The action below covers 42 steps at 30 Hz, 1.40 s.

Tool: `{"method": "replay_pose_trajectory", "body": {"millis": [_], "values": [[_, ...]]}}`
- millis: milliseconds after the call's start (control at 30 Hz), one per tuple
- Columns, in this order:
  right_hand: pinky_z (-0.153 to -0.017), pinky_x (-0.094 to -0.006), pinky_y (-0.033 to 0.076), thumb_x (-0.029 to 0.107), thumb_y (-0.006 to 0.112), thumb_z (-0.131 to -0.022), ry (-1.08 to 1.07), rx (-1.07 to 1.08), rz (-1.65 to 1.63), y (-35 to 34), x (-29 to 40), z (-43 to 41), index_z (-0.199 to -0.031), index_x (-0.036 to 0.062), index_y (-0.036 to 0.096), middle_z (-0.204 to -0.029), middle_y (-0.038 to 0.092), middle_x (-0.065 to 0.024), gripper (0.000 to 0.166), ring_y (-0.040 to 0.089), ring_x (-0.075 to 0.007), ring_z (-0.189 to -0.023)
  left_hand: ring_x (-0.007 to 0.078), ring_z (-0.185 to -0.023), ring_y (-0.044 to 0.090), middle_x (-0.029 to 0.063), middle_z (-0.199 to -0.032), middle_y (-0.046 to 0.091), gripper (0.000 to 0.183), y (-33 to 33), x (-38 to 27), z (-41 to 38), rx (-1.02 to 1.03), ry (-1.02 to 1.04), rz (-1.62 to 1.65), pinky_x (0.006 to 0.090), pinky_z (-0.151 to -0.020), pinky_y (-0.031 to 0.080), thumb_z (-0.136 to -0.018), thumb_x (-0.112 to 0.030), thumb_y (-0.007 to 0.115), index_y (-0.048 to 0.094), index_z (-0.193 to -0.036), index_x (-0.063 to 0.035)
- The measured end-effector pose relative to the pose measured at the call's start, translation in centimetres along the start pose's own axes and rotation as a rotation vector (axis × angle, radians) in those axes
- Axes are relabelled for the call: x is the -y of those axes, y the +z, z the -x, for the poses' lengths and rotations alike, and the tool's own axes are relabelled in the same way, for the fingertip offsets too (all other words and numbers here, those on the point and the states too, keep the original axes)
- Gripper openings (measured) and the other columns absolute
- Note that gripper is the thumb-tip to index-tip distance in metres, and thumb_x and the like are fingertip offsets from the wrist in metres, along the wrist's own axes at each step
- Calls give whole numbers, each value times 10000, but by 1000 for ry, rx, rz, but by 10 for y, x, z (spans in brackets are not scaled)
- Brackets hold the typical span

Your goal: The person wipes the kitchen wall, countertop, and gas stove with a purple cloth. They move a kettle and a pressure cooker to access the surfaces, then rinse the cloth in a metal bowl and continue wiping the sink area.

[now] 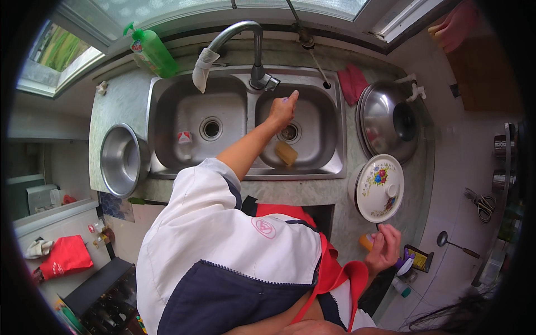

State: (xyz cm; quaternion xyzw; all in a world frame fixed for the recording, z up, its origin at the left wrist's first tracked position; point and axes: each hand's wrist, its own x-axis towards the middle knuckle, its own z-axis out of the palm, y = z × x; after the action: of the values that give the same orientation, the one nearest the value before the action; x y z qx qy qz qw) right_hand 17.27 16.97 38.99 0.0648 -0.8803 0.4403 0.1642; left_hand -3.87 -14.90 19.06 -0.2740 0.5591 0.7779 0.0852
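My left hand is over the right basin of a steel double sink, fingers curled and thumb pointing towards the faucet base. A small purplish patch shows at its fingers; what it is I cannot tell. Below it, a blurred yellow-brown sponge-like block is near the drain. My right hand is bent at the counter's right part, just below a floral enamel lidded pot. An orange object shows beside its thumb, partly hidden; whether it is held is unclear. The curved faucet has white cloth around its spout.
A small clear bottle with a red and white label lies in the left basin. On the counter are a steel bowl, a green pump bottle, a pink cloth and a large steel wok lid. Scissors and a ladle are at right.
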Motion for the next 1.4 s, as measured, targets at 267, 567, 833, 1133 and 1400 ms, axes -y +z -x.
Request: {"method": "replay_pose_trajectory", "body": {"millis": [267, 567, 833, 1133, 1400], "values": [[-575, -235, 496, -80, 554, -807, 11, 5, 22, 4, -6, -5, -964, -47, 639, -965, 572, -159, 182, 562, -167, -717, 97, -309, 306, -15, -442, 364, 377, 13, 8, -14, 23, 78, 34, 271, -287, 216, -870, -328, 529, 416, -571, -128], [-576, -235, 498, -78, 569, -803, 22, 22, 7, 5, -10, -8, -959, -42, 644, -944, 582, -157, 177, 561, -165, -721, 99, -311, 320, -11, -442, 367, 359, 16, 14, -13, -34, 123, 58, 268, -289, 219, -853, -311, 544, 424, -570, -126], [-599, -245, 492, -89, 588, -783, -27, 71, -32, -3, -21, -7, -956, -31, 650, -932, 595, -161, 193, 574, -191, -740, 138, -477, 510, 35, -648, 543, 299, -17, 35, -17, -111, 245, -219, 253, -412, 377, -833, -354, 628, 569, -802, -63], [-568, -242, 470, -45, 654, -766, -105, 408, -173, 38, -37, -29, -1039, 16, 642, -970, 605, -107, 280, 578, -122, -654, 180, -814, 639, 111, -975, 612, 415, -53, 22, 104, 60, 219, -187, 303, -643, 566, -795, -39, 623, 465, -1178, -37], [-625, -255, 539, 42, 738, -730, -64, 673, -393, 128, -29, -15, -1347, 96, 433, -1263, 461, -126, 691, 602, -186, -886, 160, -977, 572, 106, -1073, 582, 518, 10, 57, 196, 107, 278, -155, 292, -812, 497, -817, -264, 693, 478, -1211, -7]]}}
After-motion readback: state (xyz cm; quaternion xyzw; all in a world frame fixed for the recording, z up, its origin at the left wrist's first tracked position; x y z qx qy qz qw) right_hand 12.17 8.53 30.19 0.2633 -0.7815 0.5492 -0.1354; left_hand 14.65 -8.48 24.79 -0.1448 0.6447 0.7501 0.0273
